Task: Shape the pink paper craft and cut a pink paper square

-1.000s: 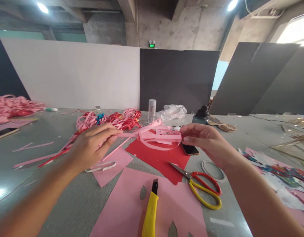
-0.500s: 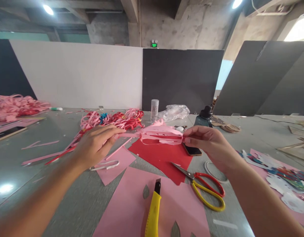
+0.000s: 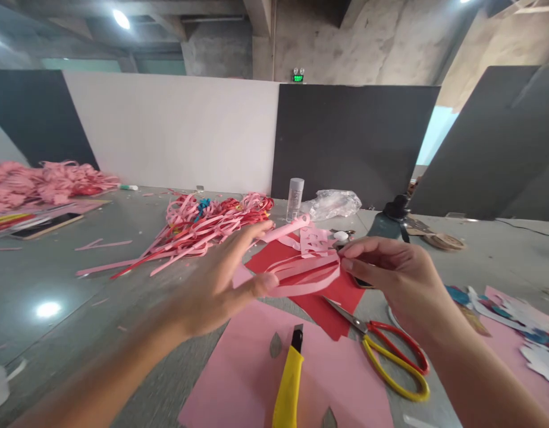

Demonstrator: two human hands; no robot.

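My right hand pinches one end of a pink cut-paper piece made of several looped strips, held above the table. My left hand is spread, thumb and fingers apart, touching the left end of that piece. A pink rolled paper stick juts out from behind my left fingers. Below lie a red paper sheet and a large pink sheet.
A yellow utility knife and red-and-yellow scissors lie on the sheets. A heap of pink and red strips, a clear vial, a plastic bag and a dark bottle stand farther back. More pink strips are far left.
My left hand has let go of its pinch on the strip end and spread out. The paper piece has sunk lower and flattened. The camera has swung left.
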